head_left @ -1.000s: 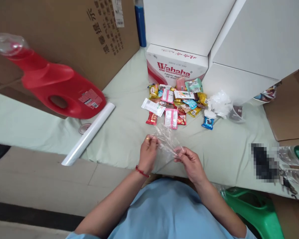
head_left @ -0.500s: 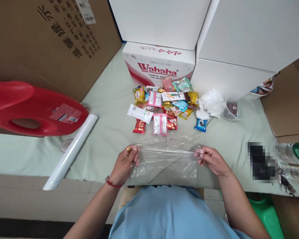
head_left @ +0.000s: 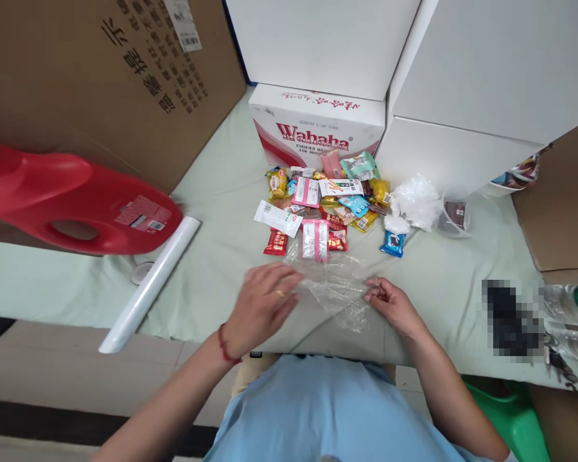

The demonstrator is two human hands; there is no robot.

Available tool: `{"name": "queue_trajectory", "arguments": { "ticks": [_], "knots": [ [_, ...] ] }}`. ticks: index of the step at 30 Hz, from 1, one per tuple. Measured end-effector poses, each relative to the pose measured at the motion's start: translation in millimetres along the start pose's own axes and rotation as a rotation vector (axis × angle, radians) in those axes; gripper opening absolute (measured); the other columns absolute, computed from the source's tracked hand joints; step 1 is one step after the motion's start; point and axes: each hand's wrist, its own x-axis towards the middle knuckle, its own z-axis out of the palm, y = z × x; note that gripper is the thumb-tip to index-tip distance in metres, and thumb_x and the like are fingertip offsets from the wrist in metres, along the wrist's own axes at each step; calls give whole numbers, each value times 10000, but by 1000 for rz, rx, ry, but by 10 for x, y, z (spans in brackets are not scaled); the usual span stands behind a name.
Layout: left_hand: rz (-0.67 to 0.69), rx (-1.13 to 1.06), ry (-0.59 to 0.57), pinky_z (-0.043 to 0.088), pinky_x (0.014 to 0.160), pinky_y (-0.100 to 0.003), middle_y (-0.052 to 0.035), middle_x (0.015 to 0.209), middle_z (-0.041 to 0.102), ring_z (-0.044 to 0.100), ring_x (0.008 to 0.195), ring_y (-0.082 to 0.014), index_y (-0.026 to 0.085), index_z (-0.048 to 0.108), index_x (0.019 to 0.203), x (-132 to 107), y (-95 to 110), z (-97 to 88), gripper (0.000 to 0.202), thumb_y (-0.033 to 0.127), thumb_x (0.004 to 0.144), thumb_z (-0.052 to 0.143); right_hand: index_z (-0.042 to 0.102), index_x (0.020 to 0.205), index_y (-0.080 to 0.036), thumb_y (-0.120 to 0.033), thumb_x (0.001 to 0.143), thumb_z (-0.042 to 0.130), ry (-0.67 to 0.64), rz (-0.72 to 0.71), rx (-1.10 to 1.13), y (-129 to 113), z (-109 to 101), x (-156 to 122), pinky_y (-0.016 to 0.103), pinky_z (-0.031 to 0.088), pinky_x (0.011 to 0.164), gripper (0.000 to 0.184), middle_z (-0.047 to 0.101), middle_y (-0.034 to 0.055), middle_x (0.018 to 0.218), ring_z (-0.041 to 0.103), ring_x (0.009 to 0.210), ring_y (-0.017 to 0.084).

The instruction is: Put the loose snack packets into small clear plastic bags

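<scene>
A sheet of clear plastic film (head_left: 334, 289) lies crumpled on the pale green cloth (head_left: 212, 269) in front of me. My left hand (head_left: 262, 305) rests on the film's left part, fingers stretched forward and pressed flat on it. My right hand (head_left: 390, 305) pinches the film's right edge between thumb and fingers. Just beyond the film lies a heap of small snack packets (head_left: 325, 202); a pink packet (head_left: 315, 239) is nearest the film.
A roll of film (head_left: 149, 285) lies left, beside a red jug (head_left: 77, 205). A Wahaha carton (head_left: 318, 128), white boxes (head_left: 467, 83) and brown cardboard (head_left: 101, 77) stand behind. Crumpled white plastic (head_left: 417, 202) lies right of the snacks; a green stool (head_left: 505, 410) is below right.
The film was stretched taut between both hands half a second ago. It now lies loose on the cloth, with my left hand moved inward onto it and my right hand closer in.
</scene>
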Motion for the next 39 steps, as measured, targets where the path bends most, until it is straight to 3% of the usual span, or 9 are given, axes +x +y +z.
{"name": "queue_trajectory", "arguments": {
  "ticks": [5, 10, 16, 19, 23, 27, 31, 34, 39],
  "knots": [
    [191, 52, -179, 346, 1173, -524, -77, 1042, 711, 612, 1173, -257, 241, 656, 1262, 103, -61, 427, 328, 168, 950, 586, 674, 1072, -201, -558, 699, 827, 94, -39, -121, 21, -62, -118, 283, 451, 682, 538, 620, -21, 765, 570, 706, 152],
    [169, 86, -93, 470, 972, -389, -35, 834, 685, 637, 938, -200, 255, 716, 1024, -533, -118, 574, 244, 103, 970, 532, 680, 1006, -217, -623, 718, 792, 163, -16, -182, 208, -114, -370, 290, 433, 629, 510, 591, -12, 736, 540, 683, 170],
    [116, 14, -27, 465, 1001, -399, -89, 1111, 750, 651, 1155, -250, 223, 716, 855, -1040, 107, 531, 187, 272, 973, 580, 678, 1021, -217, -584, 788, 751, 121, -39, -298, 296, -138, -432, 296, 415, 609, 440, 591, -14, 708, 521, 645, 169],
    [7, -126, -149, 529, 898, -349, -96, 1081, 749, 694, 1039, -223, 204, 711, 858, -980, 153, 495, 390, 364, 1043, 408, 691, 1059, -221, -530, 823, 721, 88, -72, -417, 215, -171, -378, 310, 436, 640, 391, 633, -4, 743, 551, 663, 178],
    [-320, -45, -312, 562, 737, -333, -108, 1472, 597, 736, 943, -211, 281, 647, 1332, -702, 175, 481, 422, 359, 1061, 333, 703, 1062, -228, -509, 821, 712, 76, -118, -489, 100, -142, -321, 313, 434, 632, 370, 647, -4, 732, 557, 646, 181],
    [-336, 52, -453, 564, 677, -364, -139, 1640, 407, 754, 905, -257, 307, 588, 1419, -484, 168, 485, 448, 448, 1015, 456, 703, 1025, -230, -520, 832, 697, 79, -128, -467, 110, -146, -333, 304, 406, 590, 348, 600, -22, 673, 520, 593, 170],
    [-265, 55, -441, 591, 743, -375, -168, 1636, 396, 739, 1031, -289, 267, 556, 1436, -460, 138, 493, 486, 411, 972, 540, 694, 1134, -221, -498, 862, 688, 110, -155, -558, 193, -243, -455, 338, 479, 615, 388, 640, 14, 771, 557, 616, 185],
    [-294, 37, -411, 606, 787, -393, -163, 1626, 406, 724, 1089, -287, 228, 548, 1420, -472, 137, 538, 448, 342, 992, 482, 642, 1345, -251, -430, 882, 705, 182, -378, -766, 172, -237, -564, 431, 558, 833, 501, 638, 135, 1247, 651, 933, 261],
    [-391, 6, -254, 615, 770, -414, -176, 1577, 455, 714, 1099, -289, 184, 519, 1404, -494, 130, 632, 441, 364, 1011, 430, 749, 1193, -327, -280, 948, 654, -32, -747, -983, -22, -17, -491, 611, 347, 1179, 267, 479, 73, 1566, 389, 1436, 349]
  ]
}}
